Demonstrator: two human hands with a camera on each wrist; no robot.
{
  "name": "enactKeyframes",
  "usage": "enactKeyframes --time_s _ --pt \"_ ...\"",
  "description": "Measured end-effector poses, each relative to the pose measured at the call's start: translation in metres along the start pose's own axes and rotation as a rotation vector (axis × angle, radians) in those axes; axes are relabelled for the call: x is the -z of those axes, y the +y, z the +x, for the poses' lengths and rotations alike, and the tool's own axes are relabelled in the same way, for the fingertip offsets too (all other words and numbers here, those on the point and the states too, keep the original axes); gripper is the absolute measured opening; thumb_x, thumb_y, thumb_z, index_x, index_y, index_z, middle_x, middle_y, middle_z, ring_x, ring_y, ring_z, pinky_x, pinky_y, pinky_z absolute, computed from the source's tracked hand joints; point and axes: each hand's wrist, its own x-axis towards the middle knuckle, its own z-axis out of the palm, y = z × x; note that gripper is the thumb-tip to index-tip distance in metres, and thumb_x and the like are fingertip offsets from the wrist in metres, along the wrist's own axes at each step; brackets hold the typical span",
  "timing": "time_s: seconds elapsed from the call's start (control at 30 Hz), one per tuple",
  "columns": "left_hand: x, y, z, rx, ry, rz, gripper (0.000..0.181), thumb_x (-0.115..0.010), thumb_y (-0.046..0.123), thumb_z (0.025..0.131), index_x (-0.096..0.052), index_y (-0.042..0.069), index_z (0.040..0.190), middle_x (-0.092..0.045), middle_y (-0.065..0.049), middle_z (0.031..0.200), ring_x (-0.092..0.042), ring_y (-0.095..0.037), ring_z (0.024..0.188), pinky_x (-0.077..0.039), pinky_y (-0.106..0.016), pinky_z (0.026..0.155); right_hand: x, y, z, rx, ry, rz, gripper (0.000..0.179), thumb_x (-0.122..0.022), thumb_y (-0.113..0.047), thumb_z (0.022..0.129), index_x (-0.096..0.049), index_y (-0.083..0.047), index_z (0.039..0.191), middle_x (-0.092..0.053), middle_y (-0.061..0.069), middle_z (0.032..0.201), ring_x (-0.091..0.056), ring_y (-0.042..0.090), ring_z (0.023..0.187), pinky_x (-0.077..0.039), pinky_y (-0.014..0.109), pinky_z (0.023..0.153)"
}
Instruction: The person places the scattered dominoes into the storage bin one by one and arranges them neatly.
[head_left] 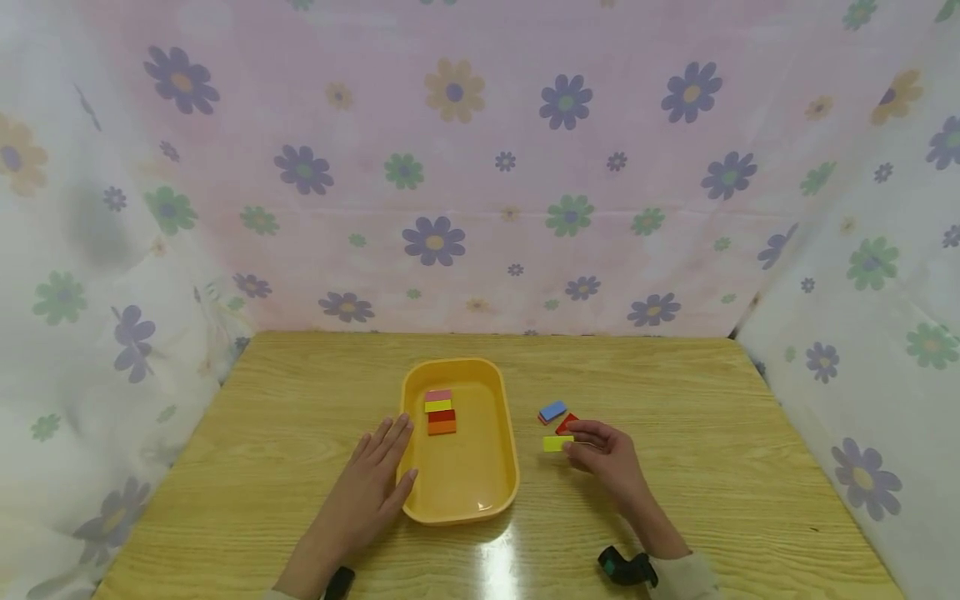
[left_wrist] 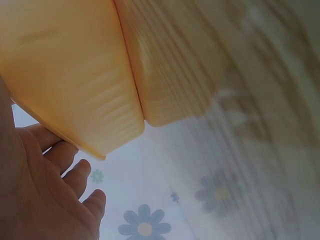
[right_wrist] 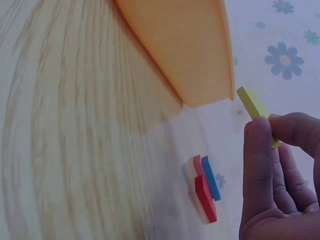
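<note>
I see a person's two hands at a wooden table [head_left: 750, 492]. A deep yellow tray [head_left: 468, 483] sits on it. Say the tray is the middle of a big clock, with 12 pointing at the flowery cloth [head_left: 495, 187] at the back.

The left hand [head_left: 367, 479] is at about 8 to 9 o'clock. Its fingers are long and straight, a little apart. It rests on the tray's side, with the thumb over the rim.

The right hand [head_left: 606, 460] is at 3 o'clock. It is pinched narrow, and it holds a little yellow block [head_left: 554, 444] between thumb and fingers. That block is up off the table, outside the tray, and its free end points to 9 o'clock.

Just past it, between 2 and 3 o'clock, a blue block [head_left: 552, 410] leans by two red ones. One red block [head_left: 542, 419] peeks out under the blue one, and the second red block [head_left: 567, 423] is close to the right hand's fingers.

Inside the tray, up toward 11 o'clock, four blocks make a short row. Pink [head_left: 438, 395] is nearest 12, then another yellow one [head_left: 438, 407], then dark red [head_left: 442, 416], then orange [head_left: 442, 427] nearest 6.

A black band [head_left: 628, 568] is by the right wrist, next to a pale sleeve [head_left: 684, 579].
</note>
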Motion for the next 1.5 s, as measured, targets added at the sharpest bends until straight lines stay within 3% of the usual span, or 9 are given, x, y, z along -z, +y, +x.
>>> enactKeyframes --time_s 0.13,0.3,0.47,0.53,0.7,0.87,1.03,1.37,1.5 --pt "-0.001 0.001 0.0 -0.008 0.002 -0.002 0.064 -0.057 0.033 0.104 -0.037 0.004 0.157 -0.028 -0.007 0.167 -0.027 -0.034 0.153 -0.024 -0.063 0.12 -0.008 -0.005 -0.002 0.026 -0.004 0.027 0.043 -0.072 0.002 0.09 -0.056 0.016 0.128 -0.072 0.005 0.103 -0.073 0.011 0.087 -0.063 0.032 0.076" --pt "-0.001 0.001 -0.001 -0.01 0.004 0.004 0.064 -0.057 0.033 0.104 -0.037 0.004 0.157 -0.028 -0.008 0.167 -0.028 -0.034 0.153 -0.024 -0.063 0.12 -0.023 -0.015 -0.002 0.07 -0.075 0.063 0.045 -0.073 0.002 0.09 -0.055 0.019 0.127 -0.071 0.002 0.103 -0.073 0.011 0.086 -0.064 0.035 0.078" --pt "-0.001 0.0 -0.001 -0.012 0.004 0.024 0.064 -0.055 0.035 0.104 -0.036 0.005 0.157 -0.028 -0.007 0.167 -0.027 -0.032 0.154 -0.024 -0.062 0.121 -0.041 -0.02 0.003 0.094 -0.105 0.077 0.034 -0.073 0.002 0.089 -0.064 0.009 0.121 -0.071 0.002 0.104 -0.074 0.015 0.086 -0.064 0.035 0.076" --pt "-0.001 0.0 -0.001 -0.014 0.006 0.034 0.064 -0.055 0.035 0.104 -0.036 0.005 0.157 -0.029 -0.007 0.167 -0.027 -0.032 0.154 -0.024 -0.062 0.121 -0.049 -0.022 0.004 0.087 -0.103 0.075 0.03 -0.074 0.001 0.089 -0.066 0.006 0.118 -0.071 0.006 0.101 -0.075 0.018 0.086 -0.064 0.035 0.076" --pt "-0.001 -0.001 -0.001 -0.026 0.009 0.056 0.063 -0.055 0.035 0.104 -0.037 0.004 0.157 -0.029 -0.008 0.166 -0.027 -0.032 0.154 -0.025 -0.062 0.12 -0.072 -0.033 0.011 0.056 -0.095 0.044 0.036 -0.074 0.001 0.089 -0.062 0.012 0.121 -0.071 0.011 0.1 -0.076 0.023 0.085 -0.064 0.036 0.079" --pt "0.001 -0.002 0.0 -0.029 0.01 0.06 0.063 -0.055 0.034 0.104 -0.037 0.003 0.157 -0.029 -0.008 0.166 -0.028 -0.033 0.153 -0.025 -0.063 0.12 -0.099 -0.049 0.029 0.04 -0.072 -0.018 0.029 -0.077 -0.001 0.087 -0.067 0.007 0.113 -0.07 0.013 0.097 -0.076 0.027 0.084 -0.062 0.046 0.084" --pt "0.001 -0.003 0.001 -0.022 0.003 0.057 0.063 -0.055 0.034 0.104 -0.037 0.004 0.157 -0.028 -0.007 0.167 -0.026 -0.032 0.154 -0.024 -0.062 0.121 -0.124 -0.061 0.046 0.067 -0.13 -0.1 0.025 -0.077 -0.001 0.087 -0.07 0.004 0.111 -0.069 0.015 0.096 -0.075 0.033 0.083 -0.06 0.053 0.085" --pt "0.002 -0.003 0.002 -0.025 -0.003 0.052 0.063 -0.054 0.034 0.104 -0.037 0.004 0.157 -0.028 -0.008 0.167 -0.025 -0.032 0.155 -0.023 -0.062 0.122 -0.155 -0.057 0.071 0.017 -0.229 -0.289 0.037 -0.078 -0.003 0.085 -0.066 0.011 0.116 -0.071 0.019 0.096 -0.074 0.033 0.084 -0.061 0.051 0.084" --pt "0.002 -0.003 0.001 -0.027 -0.007 0.059 0.063 -0.055 0.034 0.104 -0.038 0.003 0.157 -0.029 -0.008 0.167 -0.025 -0.032 0.154 -0.023 -0.062 0.122 -0.163 -0.047 0.078 -0.028 -0.241 -0.423 0.041 -0.081 -0.003 0.081 -0.066 0.013 0.115 -0.073 0.019 0.09 -0.074 0.033 0.077 -0.064 0.044 0.075"
